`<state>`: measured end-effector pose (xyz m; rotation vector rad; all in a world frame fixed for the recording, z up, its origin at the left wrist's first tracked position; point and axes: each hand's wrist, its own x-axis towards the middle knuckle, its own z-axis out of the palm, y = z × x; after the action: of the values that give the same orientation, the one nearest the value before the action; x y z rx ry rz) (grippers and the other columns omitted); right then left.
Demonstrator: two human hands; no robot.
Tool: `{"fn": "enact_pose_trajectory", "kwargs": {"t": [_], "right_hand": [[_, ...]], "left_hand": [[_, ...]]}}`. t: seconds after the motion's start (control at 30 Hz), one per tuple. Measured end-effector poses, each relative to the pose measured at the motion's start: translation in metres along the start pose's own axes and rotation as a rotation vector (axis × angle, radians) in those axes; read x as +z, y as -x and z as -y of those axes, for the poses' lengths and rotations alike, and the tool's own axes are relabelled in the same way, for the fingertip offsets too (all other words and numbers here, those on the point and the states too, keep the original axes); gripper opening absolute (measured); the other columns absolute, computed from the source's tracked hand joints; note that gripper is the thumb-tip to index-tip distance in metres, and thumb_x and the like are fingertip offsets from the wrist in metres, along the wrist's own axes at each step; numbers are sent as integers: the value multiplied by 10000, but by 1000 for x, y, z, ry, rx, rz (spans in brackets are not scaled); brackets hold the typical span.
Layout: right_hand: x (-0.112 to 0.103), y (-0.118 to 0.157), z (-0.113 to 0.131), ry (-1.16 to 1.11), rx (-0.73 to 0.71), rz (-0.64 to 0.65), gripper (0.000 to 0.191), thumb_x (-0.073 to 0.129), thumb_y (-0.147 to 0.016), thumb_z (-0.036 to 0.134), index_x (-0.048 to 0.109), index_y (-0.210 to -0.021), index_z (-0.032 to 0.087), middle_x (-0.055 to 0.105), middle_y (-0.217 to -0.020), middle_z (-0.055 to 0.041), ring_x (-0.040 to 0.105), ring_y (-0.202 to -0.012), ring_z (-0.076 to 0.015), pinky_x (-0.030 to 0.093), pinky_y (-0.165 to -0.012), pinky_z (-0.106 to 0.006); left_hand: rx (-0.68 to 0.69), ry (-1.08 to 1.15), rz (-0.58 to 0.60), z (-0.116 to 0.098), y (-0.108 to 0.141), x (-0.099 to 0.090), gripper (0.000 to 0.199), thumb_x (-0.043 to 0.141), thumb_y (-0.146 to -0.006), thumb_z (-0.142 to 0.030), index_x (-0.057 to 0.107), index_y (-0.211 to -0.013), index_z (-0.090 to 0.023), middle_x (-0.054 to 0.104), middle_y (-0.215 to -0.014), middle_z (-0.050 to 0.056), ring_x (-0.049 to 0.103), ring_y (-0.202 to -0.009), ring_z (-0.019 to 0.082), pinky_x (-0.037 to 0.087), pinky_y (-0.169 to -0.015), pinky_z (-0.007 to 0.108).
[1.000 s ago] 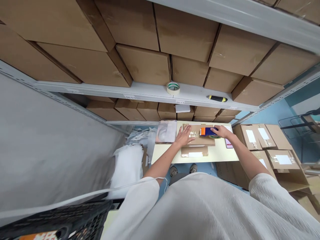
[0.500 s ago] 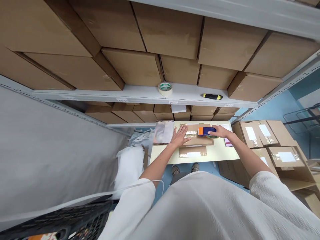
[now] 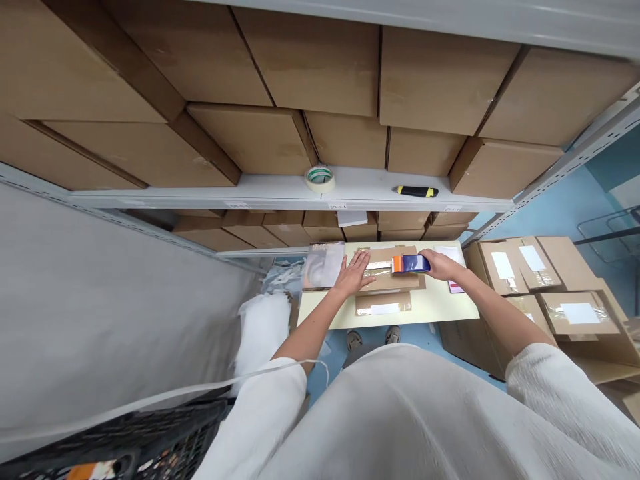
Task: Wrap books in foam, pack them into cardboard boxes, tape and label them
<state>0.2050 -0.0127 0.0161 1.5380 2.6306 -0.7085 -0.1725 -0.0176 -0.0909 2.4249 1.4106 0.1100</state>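
Tape dispenser in the right hand, left hand flat on a carton

The right hand (image 3: 434,265) is closed around the near-right end of a blue and orange tape dispenser (image 3: 412,264), whose orange end points left. The dispenser is over the top of a cardboard box (image 3: 400,281), at its middle seam; whether its edge touches the cardboard cannot be told. The left hand (image 3: 354,272) grips nothing: it lies open on the left part of the same box, palm down, fingers apart. Shiny tape shows along the seam between the hands.

The box sits on a narrow pale yellow table (image 3: 440,307). On its near side is a smaller carton (image 3: 384,305) with a white label and clear tape. To the left is a flat item with a printed picture (image 3: 324,265); to the right, partly behind the right forearm, are a white sheet (image 3: 450,253) and a phone-like object (image 3: 455,287).

Beyond the table stands a grey metal shelf (image 3: 280,193) packed with brown cartons (image 3: 425,73). On its front edge, a roll of pale tape (image 3: 320,179) lies left of a black and yellow cutter (image 3: 416,191). A white stack (image 3: 352,218) rests on the cartons below.

Right of the table are labelled parcels (image 3: 580,313). Left of it hangs white wrapping material (image 3: 265,327), with a black crate (image 3: 170,437) at the near left.
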Motion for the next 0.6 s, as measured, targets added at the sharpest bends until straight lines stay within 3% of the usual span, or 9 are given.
{"fn": "enact_pose_trajectory", "kwargs": {"t": [0.17,0.33,0.6], "right_hand": [[-10,3,-5,6,8,22,341,700,-904,163,615,-1232,203,742,-1198,-135,703,-979,-264,495,-798,-306],[-28,21,-35,66,65,15,289,678,-870,120,611,-1138,204,734,-1121,-127,676,-924,-253,457,-754,-301],[-18,46,-66,41,199,109,314,711,-859,153,591,-1142,216,738,-1146,-126,663,-916,-247,429,-723,-295]], "left_hand": [[-26,-4,16,-2,2,-4,895,437,-1092,-677,123,-1815,-254,250,-1851,119,140,-1737,344,55,-1391,654],[-30,-11,28,-4,3,-8,892,412,-1094,-684,134,-1814,-236,237,-1854,122,123,-1739,347,12,-1388,665],[-36,6,29,-4,2,-10,921,446,-1075,-706,114,-1816,-272,262,-1849,118,142,-1734,366,4,-1385,674]]}}
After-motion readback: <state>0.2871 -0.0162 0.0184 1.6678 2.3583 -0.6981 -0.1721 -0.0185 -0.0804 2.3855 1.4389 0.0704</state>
